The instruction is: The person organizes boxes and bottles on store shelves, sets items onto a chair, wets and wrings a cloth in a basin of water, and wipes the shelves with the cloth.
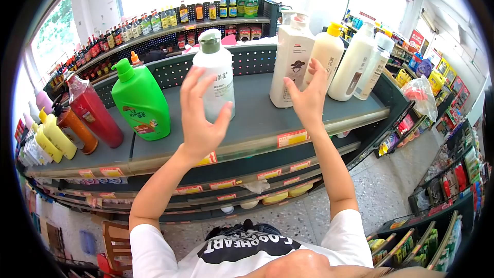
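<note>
On the top shelf (247, 104) stands a white bottle (218, 85) with a green cap, upright. My left hand (200, 118) is in front of it, thumb and fingers apart in a curve; whether they touch it I cannot tell. My right hand (311, 100) reaches up with spread fingers to a white pump bottle (288, 54) with a hat picture and a cream bottle (329, 46) with a yellow cap. It overlaps both, and contact is unclear. Left of my left hand is a green pump bottle (141, 103).
Two pale bottles, one tall (352, 64) and one clear-capped (373, 69), stand at the shelf's right end. A red bottle (95, 110) and an orange pump bottle (77, 128) stand left. A perforated back panel (170, 69) runs behind. A plastic bag (419, 95) hangs at right.
</note>
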{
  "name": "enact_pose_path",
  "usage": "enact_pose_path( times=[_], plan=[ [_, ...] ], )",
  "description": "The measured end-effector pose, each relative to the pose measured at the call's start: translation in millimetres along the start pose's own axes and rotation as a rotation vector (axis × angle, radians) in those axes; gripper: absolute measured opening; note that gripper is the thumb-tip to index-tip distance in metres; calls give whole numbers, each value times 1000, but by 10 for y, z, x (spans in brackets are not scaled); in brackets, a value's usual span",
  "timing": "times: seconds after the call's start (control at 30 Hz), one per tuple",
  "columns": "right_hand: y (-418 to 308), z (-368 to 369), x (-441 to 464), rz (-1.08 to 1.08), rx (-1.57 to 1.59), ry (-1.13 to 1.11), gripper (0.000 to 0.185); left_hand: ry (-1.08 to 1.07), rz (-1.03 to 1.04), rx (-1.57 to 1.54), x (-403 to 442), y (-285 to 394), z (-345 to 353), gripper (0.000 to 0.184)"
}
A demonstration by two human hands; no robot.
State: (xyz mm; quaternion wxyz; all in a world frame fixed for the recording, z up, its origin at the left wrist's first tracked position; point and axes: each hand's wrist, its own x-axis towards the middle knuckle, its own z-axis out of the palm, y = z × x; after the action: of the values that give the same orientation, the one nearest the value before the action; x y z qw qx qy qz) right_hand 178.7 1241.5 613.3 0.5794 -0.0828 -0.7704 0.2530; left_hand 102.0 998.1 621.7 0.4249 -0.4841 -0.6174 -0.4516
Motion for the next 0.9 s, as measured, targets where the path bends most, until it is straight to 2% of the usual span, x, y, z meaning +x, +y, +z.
enact_pose_path(
  times=[0.1, 0.13, 0.27, 0.37, 0.43, 0.63, 0.9],
  plan=[
    [158, 50, -9, 116, 69, -119, 82, -132, 23, -105, -37, 129, 203, 59],
    [196, 81, -19, 137, 76, -144, 84, -202, -32, -191, -33, 175, 286, 59],
    [165, 58, 47, 302, 92, -262, 90, -439, -387, -444, -115, 185, 725, 68],
    [216, 85, 55, 244, 36, -246, 76, -563, -686, -629, -116, 176, 963, 78],
    [176, 60, 92, 270, 37, -280, 79, -633, -822, -713, -44, 229, 1019, 84],
    [43, 71, 70, 296, 42, -296, 75, -623, -649, -617, -62, 234, 1114, 88],
    [-54, 150, 37, 297, 82, -306, 74, -596, -654, -672, -103, 156, 983, 89]
  ],
)
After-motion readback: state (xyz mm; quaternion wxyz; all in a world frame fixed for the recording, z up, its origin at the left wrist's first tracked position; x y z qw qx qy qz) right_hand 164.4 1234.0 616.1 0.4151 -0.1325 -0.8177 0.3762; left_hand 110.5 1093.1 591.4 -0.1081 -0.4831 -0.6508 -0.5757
